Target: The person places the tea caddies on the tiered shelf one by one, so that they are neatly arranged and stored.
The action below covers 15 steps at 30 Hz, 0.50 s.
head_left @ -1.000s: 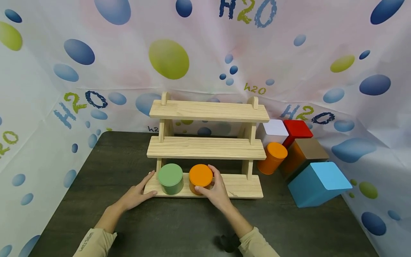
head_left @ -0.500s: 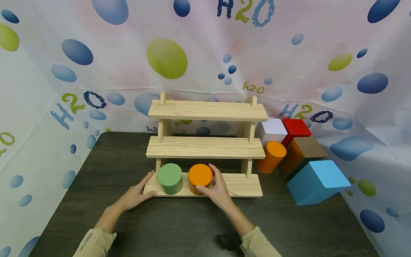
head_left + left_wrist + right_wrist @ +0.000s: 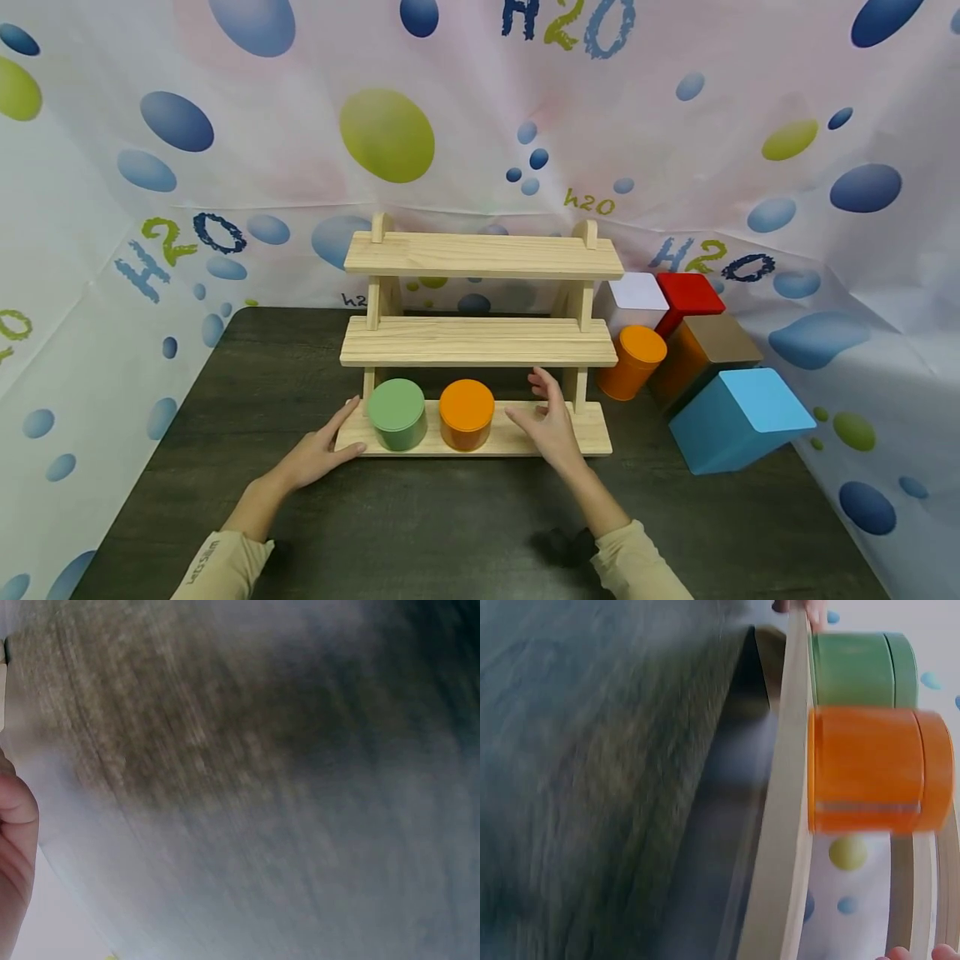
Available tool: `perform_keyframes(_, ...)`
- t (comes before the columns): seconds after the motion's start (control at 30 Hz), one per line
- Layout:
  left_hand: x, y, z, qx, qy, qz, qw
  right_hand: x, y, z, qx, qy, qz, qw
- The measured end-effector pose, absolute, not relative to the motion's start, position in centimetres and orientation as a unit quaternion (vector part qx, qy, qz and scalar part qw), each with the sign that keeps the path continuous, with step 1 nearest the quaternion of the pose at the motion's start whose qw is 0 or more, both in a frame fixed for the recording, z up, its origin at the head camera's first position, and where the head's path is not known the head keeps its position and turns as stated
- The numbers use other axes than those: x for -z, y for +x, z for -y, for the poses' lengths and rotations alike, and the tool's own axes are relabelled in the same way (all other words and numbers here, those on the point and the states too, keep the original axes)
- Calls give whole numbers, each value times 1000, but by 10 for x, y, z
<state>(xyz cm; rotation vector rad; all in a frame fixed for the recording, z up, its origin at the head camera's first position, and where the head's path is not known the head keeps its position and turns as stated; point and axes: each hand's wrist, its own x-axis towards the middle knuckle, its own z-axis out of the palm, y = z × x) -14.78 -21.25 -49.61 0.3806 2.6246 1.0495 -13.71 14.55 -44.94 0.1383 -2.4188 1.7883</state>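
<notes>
A three-step wooden display stand (image 3: 480, 342) stands against the backdrop. On its bottom step sit a green round tin (image 3: 397, 415) and, to the right of it, an orange round tin (image 3: 467, 414), both upright. My left hand (image 3: 309, 463) rests at the left end of that step, thumb near the front edge, fingers extended along the side. Right of the orange tin, apart from it, my right hand (image 3: 553, 427) hovers over the step with fingers loosely spread and nothing held. Only fingertips (image 3: 900, 954) of it show in the right wrist view.
Right of the stand, on the dark table (image 3: 420, 533), are a taller orange tin (image 3: 632, 365), a white box (image 3: 637, 302), a red box (image 3: 686, 300), a brown box (image 3: 708, 354) and a light blue box (image 3: 738, 425). A patterned backdrop (image 3: 480, 108) closes off the rear.
My right hand has let go of the orange tin and moved right, away from it. The orange tin stays on the bottom step. My left hand keeps its place.
</notes>
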Motion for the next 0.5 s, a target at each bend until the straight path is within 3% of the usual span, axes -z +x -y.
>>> perform_keyframes(0.23,496,-146,212,-362,151,-911,123,450,-140,-172,-592,23,801,86)
perform_keyframes(0.5,499,-149,213,-363,136,-911,141,447,-139,-196,-575,-11,811,103)
